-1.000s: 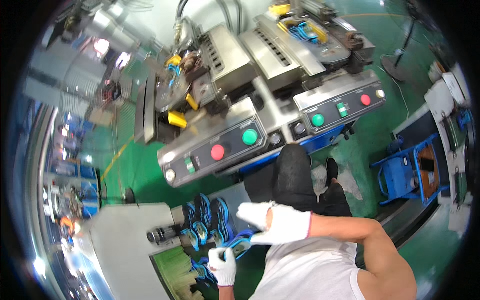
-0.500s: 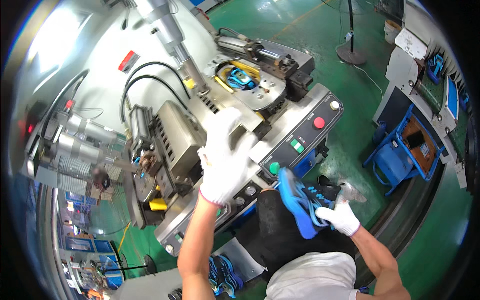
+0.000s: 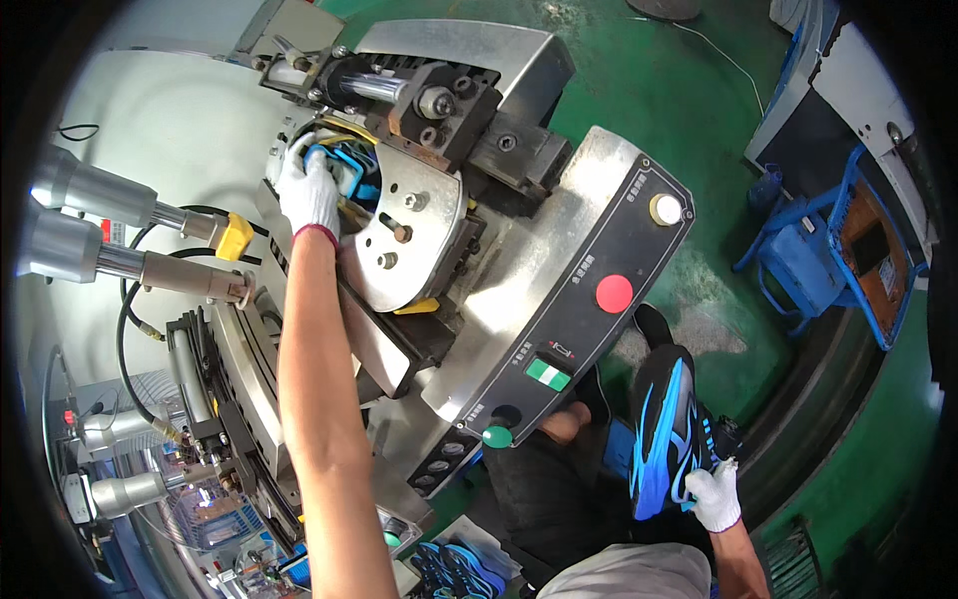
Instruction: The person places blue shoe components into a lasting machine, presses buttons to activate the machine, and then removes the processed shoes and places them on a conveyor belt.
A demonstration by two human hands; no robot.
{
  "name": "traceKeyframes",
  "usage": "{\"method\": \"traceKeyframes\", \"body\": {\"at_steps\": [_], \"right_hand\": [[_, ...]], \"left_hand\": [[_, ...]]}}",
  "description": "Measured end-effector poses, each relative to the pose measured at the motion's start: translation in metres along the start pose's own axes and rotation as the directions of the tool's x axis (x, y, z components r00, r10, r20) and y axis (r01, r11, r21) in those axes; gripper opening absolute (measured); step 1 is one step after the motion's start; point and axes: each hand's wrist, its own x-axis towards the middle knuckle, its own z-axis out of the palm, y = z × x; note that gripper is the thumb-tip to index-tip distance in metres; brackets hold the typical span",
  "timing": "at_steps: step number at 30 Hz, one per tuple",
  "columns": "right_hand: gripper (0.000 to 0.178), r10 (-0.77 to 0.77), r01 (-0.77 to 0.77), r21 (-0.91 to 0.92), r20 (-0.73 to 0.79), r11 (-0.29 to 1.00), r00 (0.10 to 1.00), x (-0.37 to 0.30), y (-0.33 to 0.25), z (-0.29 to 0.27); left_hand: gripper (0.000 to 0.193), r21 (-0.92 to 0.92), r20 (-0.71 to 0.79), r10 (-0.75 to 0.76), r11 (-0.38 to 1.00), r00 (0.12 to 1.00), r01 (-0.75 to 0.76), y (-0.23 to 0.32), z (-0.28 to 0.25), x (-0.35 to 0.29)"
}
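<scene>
My left hand [image 3: 307,195], in a white knitted glove, reaches far into the machine. Its fingers curl over the edge of a blue and black shoe [image 3: 345,172] that sits in the rounded opening beside a metal plate [image 3: 404,225]. Part of that shoe is hidden by the glove and the plate. At the lower right my right hand [image 3: 715,497], gloved too, grips a black sneaker [image 3: 664,439] with a bright blue sole near its heel end. That sneaker hangs toe up beside my leg, clear of the machine.
A slanted control panel [image 3: 589,299] with a red button [image 3: 614,294] and green buttons lies between my arms. Metal cylinders [image 3: 95,240] jut in from the left. More blue shoes [image 3: 457,569] rest low by my lap. A blue stool [image 3: 813,260] stands on the right.
My left hand has moved from above the front of the machine to the shoe in its opening. My right hand still holds the sneaker, now lower and farther right. The view has shifted closer.
</scene>
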Motion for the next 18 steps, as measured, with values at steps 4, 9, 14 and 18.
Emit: {"method": "traceKeyframes", "body": {"at_steps": [4, 9, 14, 18], "right_hand": [[0.016, -0.23, 0.233, -0.166, 0.041, 0.958, 0.972, 0.012, -0.011, 0.022], [0.067, -0.081, 0.099, 0.241, -0.086, 0.965, 0.993, 0.006, -0.017, 0.045], [0.052, -0.521, 0.528, -0.031, -0.212, 0.849, 0.826, 0.025, -0.073, 0.073], [0.037, -0.745, 0.703, -0.271, -0.089, 0.657, 0.661, 0.045, -0.171, 0.116]], "left_hand": [[0.024, -0.087, -0.143, -0.014, 0.996, 0.99, 0.002, 0.005, -0.013, 0.004], [0.026, -0.335, -0.366, 0.129, 0.906, 0.922, -0.26, 0.055, -0.083, -0.047], [0.021, -0.401, -0.386, 0.155, 0.86, 0.91, -0.316, 0.141, -0.192, -0.18], [0.029, -0.735, -0.015, 0.321, 0.638, 0.947, -0.228, 0.1, -0.234, -0.312]]}}
